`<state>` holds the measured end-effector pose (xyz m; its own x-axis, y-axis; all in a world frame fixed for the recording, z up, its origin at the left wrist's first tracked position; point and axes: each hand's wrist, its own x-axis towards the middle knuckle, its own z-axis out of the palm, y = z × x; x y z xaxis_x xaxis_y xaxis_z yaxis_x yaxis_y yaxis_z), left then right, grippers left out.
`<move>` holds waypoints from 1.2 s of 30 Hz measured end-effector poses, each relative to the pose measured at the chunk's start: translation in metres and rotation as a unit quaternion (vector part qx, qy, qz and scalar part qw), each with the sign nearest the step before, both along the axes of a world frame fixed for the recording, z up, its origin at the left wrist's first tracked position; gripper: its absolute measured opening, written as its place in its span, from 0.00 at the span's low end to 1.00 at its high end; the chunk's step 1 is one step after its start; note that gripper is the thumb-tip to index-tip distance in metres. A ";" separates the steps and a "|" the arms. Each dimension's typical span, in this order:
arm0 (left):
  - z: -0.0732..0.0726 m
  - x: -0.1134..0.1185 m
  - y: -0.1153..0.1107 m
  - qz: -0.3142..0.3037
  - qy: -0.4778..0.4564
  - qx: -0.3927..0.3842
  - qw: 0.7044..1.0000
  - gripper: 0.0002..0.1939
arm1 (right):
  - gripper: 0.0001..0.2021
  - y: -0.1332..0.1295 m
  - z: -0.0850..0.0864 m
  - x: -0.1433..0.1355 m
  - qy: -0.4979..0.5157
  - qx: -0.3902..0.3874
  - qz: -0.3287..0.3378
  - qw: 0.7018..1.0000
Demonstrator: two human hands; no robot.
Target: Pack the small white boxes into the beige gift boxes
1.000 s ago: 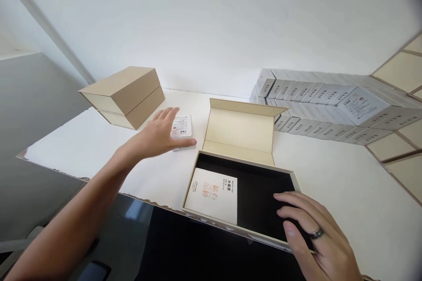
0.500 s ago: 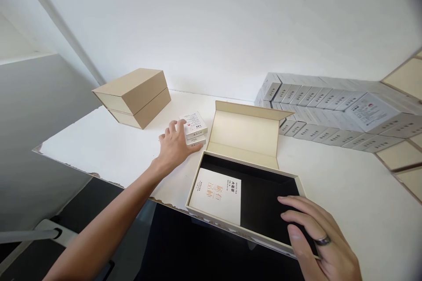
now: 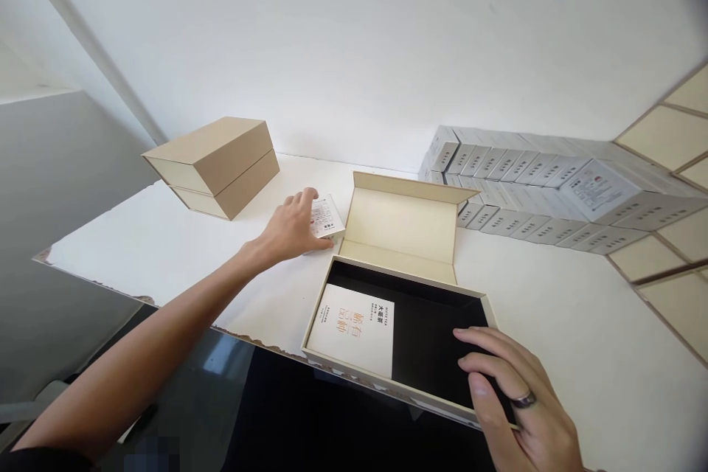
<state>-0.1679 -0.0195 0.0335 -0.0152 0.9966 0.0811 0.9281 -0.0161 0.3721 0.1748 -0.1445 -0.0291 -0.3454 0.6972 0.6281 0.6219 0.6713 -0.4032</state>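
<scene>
Left hand [image 3: 290, 230] covers most of small white carton [image 3: 326, 217] on tabletop [image 3: 166, 251] just left of open box [image 3: 398, 332], grip closed on it, long axis pointing away twd wall; right hand [image 3: 514, 398] w/ fingers spread flat on box's black inside, holding nothing, wrist cut off.

Bright, even daylight — soft shadows, corners bent and dark.

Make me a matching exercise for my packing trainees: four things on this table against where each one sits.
Things:
1. white card
2. small white box
3. closed tan boxes
4. right hand

Places:
A. stacked at the table's far left
B. on the open box's near right corner
C. under the left hand
D. inside the open box, left side

Pairs: 1-D, 2-C, 3-A, 4-B
</scene>
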 end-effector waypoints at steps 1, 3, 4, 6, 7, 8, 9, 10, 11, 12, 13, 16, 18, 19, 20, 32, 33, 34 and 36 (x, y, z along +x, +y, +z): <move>0.003 0.000 -0.009 0.022 -0.030 0.019 0.999 0.42 | 0.09 0.000 -0.001 0.001 -0.001 -0.002 -0.001 1.000; 0.011 0.002 -0.028 0.057 -0.169 0.056 0.982 0.40 | 0.08 0.001 0.000 0.001 -0.012 0.000 -0.007 1.000; 0.017 0.004 -0.039 0.048 -0.276 0.057 0.958 0.39 | 0.07 0.001 0.002 0.000 -0.027 0.003 -0.013 1.000; 0.029 0.013 -0.062 -0.029 -0.506 0.014 0.862 0.34 | 0.05 -0.001 0.011 -0.004 -0.065 0.026 -0.034 0.997; 0.033 0.020 -0.073 -0.078 -0.597 -0.027 0.798 0.31 | 0.04 -0.003 0.018 -0.006 -0.081 0.040 -0.050 0.995; 0.037 0.028 -0.083 -0.115 -0.667 -0.068 0.733 0.30 | 0.03 -0.005 0.027 -0.009 -0.087 0.056 -0.063 0.993; 0.039 0.038 -0.091 -0.140 -0.717 -0.107 0.674 0.29 | 0.04 -0.008 0.037 -0.013 -0.077 0.066 -0.069 0.992; 0.040 0.047 -0.098 -0.155 -0.750 -0.143 0.626 0.29 | 0.07 -0.011 0.047 -0.017 -0.048 0.067 -0.070 0.994; 0.040 0.057 -0.104 -0.171 -0.766 -0.182 0.592 0.28 | 0.12 -0.013 0.058 -0.022 -0.004 0.056 -0.064 0.996; 0.038 0.066 -0.107 -0.189 -0.768 -0.222 0.570 0.28 | 0.17 -0.014 0.068 -0.026 0.037 0.037 -0.046 0.998; 0.036 0.075 -0.109 -0.208 -0.761 -0.259 0.557 0.28 | 0.24 -0.013 0.077 -0.030 0.065 0.018 -0.020 0.998; 0.027 0.093 -0.110 -0.254 -0.731 -0.310 0.552 0.34 | 0.43 -0.002 0.097 -0.037 0.010 -0.010 0.086 0.996; 0.024 0.098 -0.111 -0.278 -0.705 -0.309 0.575 0.35 | 0.49 0.006 0.104 -0.038 -0.063 -0.011 0.145 0.987; 0.024 0.098 -0.112 -0.293 -0.685 -0.306 0.592 0.35 | 0.50 0.009 0.107 -0.037 -0.080 -0.013 0.162 0.984; 0.024 0.096 -0.113 -0.302 -0.660 -0.302 0.618 0.34 | 0.51 0.011 0.108 -0.035 -0.093 -0.012 0.172 0.981; 0.004 -0.002 -0.048 0.141 -0.141 0.120 0.973 0.18 | 0.29 0.036 0.085 -0.013 -0.338 -0.234 0.076 0.908; -0.001 -0.007 -0.043 0.147 -0.143 0.081 0.975 0.20 | 0.32 0.037 0.085 -0.014 -0.332 -0.237 0.075 0.910; -0.006 -0.010 -0.040 0.150 -0.139 0.053 0.977 0.22 | 0.35 0.037 0.085 -0.016 -0.322 -0.240 0.072 0.913; -0.012 -0.012 -0.036 0.144 -0.113 0.021 0.983 0.28 | 0.37 0.037 0.087 -0.019 -0.303 -0.246 0.065 0.919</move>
<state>-0.1801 -0.0551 0.0213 -0.3185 0.9441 0.0851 0.7900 0.2148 0.5743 0.1555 -0.1080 0.0576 -0.6279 0.7735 -0.0860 0.7597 0.5852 -0.2835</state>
